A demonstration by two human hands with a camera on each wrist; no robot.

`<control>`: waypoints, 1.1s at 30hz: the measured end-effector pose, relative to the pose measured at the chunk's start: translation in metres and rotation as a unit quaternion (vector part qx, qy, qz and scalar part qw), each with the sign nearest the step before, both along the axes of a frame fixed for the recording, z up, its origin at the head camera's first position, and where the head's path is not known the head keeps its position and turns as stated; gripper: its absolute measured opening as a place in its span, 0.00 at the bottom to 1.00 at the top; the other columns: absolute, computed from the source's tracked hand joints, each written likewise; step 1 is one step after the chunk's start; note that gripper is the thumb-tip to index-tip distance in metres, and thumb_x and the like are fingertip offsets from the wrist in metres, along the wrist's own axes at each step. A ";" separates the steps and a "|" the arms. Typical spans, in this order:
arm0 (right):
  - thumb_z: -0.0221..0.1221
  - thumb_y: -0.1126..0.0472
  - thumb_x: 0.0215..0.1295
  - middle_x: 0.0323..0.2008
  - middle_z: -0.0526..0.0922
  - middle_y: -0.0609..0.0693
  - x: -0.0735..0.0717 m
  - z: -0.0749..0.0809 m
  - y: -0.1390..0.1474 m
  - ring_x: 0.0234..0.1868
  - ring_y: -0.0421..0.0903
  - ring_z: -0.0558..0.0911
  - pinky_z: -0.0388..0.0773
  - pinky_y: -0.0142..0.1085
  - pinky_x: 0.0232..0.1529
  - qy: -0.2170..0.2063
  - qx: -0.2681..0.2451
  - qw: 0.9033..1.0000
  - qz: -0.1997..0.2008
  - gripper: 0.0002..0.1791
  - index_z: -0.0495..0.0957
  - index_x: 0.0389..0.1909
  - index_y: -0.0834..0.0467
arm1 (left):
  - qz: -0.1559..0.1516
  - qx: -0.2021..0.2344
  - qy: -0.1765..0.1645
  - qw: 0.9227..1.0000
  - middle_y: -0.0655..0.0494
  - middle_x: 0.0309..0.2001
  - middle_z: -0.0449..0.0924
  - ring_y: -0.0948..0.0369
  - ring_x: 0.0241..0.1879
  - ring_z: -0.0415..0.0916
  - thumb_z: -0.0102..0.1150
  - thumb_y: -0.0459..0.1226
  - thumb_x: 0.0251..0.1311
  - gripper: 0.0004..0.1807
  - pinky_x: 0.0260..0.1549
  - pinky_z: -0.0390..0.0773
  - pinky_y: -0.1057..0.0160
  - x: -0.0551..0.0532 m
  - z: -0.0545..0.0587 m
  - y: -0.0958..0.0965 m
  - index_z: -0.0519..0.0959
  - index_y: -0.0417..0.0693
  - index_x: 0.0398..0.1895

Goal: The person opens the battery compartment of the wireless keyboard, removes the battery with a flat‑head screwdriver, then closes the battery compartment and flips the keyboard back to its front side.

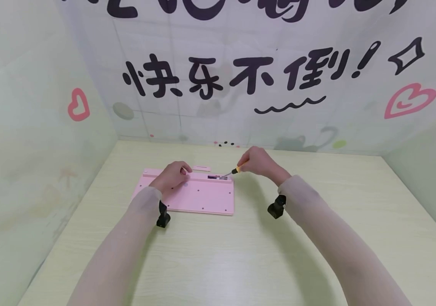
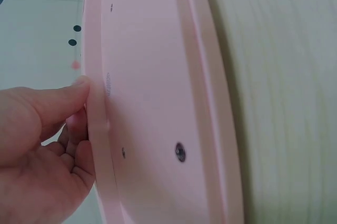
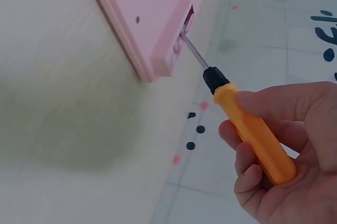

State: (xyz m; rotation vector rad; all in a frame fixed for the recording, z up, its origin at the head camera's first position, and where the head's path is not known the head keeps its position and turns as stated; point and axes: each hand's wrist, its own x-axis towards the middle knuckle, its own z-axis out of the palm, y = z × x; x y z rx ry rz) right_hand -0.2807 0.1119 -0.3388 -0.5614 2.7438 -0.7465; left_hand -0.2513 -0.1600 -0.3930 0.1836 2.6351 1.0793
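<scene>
A pink keyboard [image 1: 202,199] lies with its screw-dotted underside up, a narrow battery slot [image 1: 217,177] exposed near its far right corner. My left hand [image 1: 173,175] grips the raised far edge, thumb on top and fingers curled against the back side, as the left wrist view shows. In my right hand [image 3: 295,145] is a screwdriver [image 3: 258,137] with an orange handle and black collar, slanting down to the left. Its metal tip reaches into the slot; the slot's contents are too small to make out fully.
Behind the keyboard lies a small pink cover strip [image 1: 202,168] on the pale wooden table [image 1: 218,255]. A printed white cloth [image 1: 210,119] hangs along the table's back edge, with more cloth at both sides. Black wrist cameras [image 1: 276,207] hang below both forearms.
</scene>
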 end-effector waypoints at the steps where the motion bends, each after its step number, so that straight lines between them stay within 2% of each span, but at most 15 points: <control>1: 0.62 0.67 0.53 0.32 0.84 0.52 -0.002 0.004 -0.004 0.33 0.47 0.79 0.76 0.38 0.36 0.004 0.020 1.000 0.013 0.07 0.85 0.34 0.62 | -0.001 0.000 0.000 1.000 0.47 0.41 0.69 0.54 0.39 0.65 0.51 0.29 0.62 0.12 0.38 0.66 0.62 0.000 0.000 0.000 0.73 0.39 0.49; 4: 0.62 0.68 0.53 0.29 0.83 0.50 -0.005 0.017 -0.018 0.30 0.45 0.79 0.76 0.38 0.35 0.016 0.073 0.996 0.044 0.06 0.85 0.31 0.61 | -0.003 0.001 0.000 1.000 0.46 0.41 0.69 0.54 0.39 0.65 0.50 0.29 0.62 0.12 0.38 0.66 0.62 -0.001 -0.001 -0.001 0.73 0.39 0.49; 6: 0.60 0.70 0.52 0.22 0.80 0.47 -0.005 0.024 -0.027 0.23 0.42 0.74 0.74 0.34 0.30 0.019 0.102 0.993 0.058 0.05 0.84 0.23 0.59 | -0.006 0.001 -0.001 1.000 0.46 0.41 0.69 0.54 0.39 0.65 0.51 0.29 0.62 0.12 0.37 0.66 0.62 -0.001 -0.001 -0.001 0.73 0.39 0.49; 9: 0.55 0.73 0.51 0.11 0.63 0.42 -0.006 0.031 -0.039 0.14 0.37 0.59 0.62 0.29 0.19 0.018 0.125 0.989 0.073 0.17 0.70 0.07 0.57 | -0.007 -0.002 -0.003 1.000 0.46 0.41 0.69 0.54 0.39 0.65 0.51 0.29 0.62 0.12 0.37 0.66 0.62 -0.001 -0.001 -0.003 0.73 0.40 0.49; 11: 0.52 0.74 0.50 0.09 0.53 0.43 -0.007 0.034 -0.045 0.13 0.38 0.51 0.52 0.29 0.17 0.015 0.133 0.988 0.080 0.22 0.59 0.04 0.54 | -0.005 -0.003 -0.004 1.000 0.47 0.41 0.68 0.54 0.39 0.65 0.51 0.29 0.62 0.12 0.37 0.66 0.62 -0.001 -0.001 -0.003 0.73 0.40 0.49; 13: 0.50 0.75 0.49 0.09 0.49 0.44 -0.008 0.034 -0.048 0.14 0.39 0.47 0.49 0.30 0.17 0.010 0.134 0.988 0.082 0.23 0.55 0.04 0.53 | -0.001 -0.004 -0.007 1.000 0.47 0.41 0.68 0.54 0.39 0.64 0.51 0.30 0.62 0.12 0.37 0.66 0.62 -0.001 0.000 -0.003 0.73 0.41 0.49; 15: 0.51 0.75 0.50 0.10 0.51 0.44 -0.009 0.032 -0.047 0.14 0.39 0.49 0.51 0.30 0.17 0.008 0.134 0.988 0.077 0.22 0.57 0.04 0.54 | -0.001 -0.005 -0.009 1.000 0.46 0.41 0.68 0.53 0.40 0.64 0.50 0.29 0.63 0.12 0.38 0.66 0.61 0.000 0.000 -0.004 0.73 0.41 0.49; 17: 0.54 0.73 0.51 0.11 0.61 0.43 -0.009 0.027 -0.042 0.14 0.38 0.56 0.59 0.30 0.19 0.007 0.128 0.990 0.066 0.18 0.68 0.06 0.55 | 0.002 -0.007 -0.013 1.000 0.46 0.41 0.68 0.53 0.40 0.65 0.51 0.30 0.63 0.12 0.38 0.66 0.61 0.000 0.000 -0.004 0.73 0.41 0.49; 19: 0.57 0.71 0.52 0.17 0.73 0.45 -0.009 0.021 -0.035 0.19 0.40 0.67 0.68 0.32 0.25 0.002 0.114 0.992 0.052 0.11 0.79 0.15 0.58 | 0.000 -0.008 -0.015 1.000 0.46 0.41 0.69 0.53 0.40 0.65 0.51 0.29 0.62 0.12 0.39 0.66 0.61 0.000 -0.001 -0.004 0.73 0.41 0.49; 21: 0.60 0.68 0.53 0.28 0.81 0.48 -0.008 0.015 -0.026 0.28 0.43 0.75 0.74 0.36 0.34 0.001 0.099 0.994 0.040 0.05 0.84 0.26 0.59 | 0.000 -0.008 -0.015 1.000 0.46 0.41 0.68 0.53 0.39 0.65 0.51 0.29 0.62 0.12 0.38 0.66 0.61 0.000 -0.001 -0.004 0.73 0.41 0.49; 24: 0.61 0.67 0.53 0.35 0.83 0.52 -0.004 0.006 -0.013 0.36 0.48 0.78 0.75 0.40 0.38 -0.011 0.059 0.998 0.021 0.07 0.84 0.33 0.60 | 0.000 -0.008 -0.012 1.000 0.47 0.40 0.68 0.54 0.39 0.65 0.51 0.29 0.62 0.12 0.37 0.66 0.62 -0.001 -0.001 -0.003 0.73 0.41 0.49; 28: 0.61 0.66 0.55 0.35 0.83 0.53 0.002 -0.005 0.001 0.35 0.47 0.79 0.76 0.39 0.36 -0.022 0.001 1.000 -0.006 0.07 0.84 0.34 0.61 | 0.003 -0.006 -0.011 1.000 0.48 0.39 0.68 0.55 0.38 0.65 0.51 0.29 0.62 0.11 0.36 0.66 0.62 -0.002 0.000 -0.001 0.73 0.40 0.48; 33: 0.62 0.66 0.54 0.34 0.82 0.52 0.009 -0.014 0.012 0.32 0.46 0.77 0.74 0.37 0.33 -0.008 -0.032 0.999 -0.024 0.07 0.84 0.34 0.60 | 0.004 0.000 -0.010 1.000 0.48 0.39 0.68 0.55 0.38 0.64 0.50 0.28 0.62 0.11 0.35 0.66 0.63 -0.002 0.000 0.000 0.74 0.40 0.48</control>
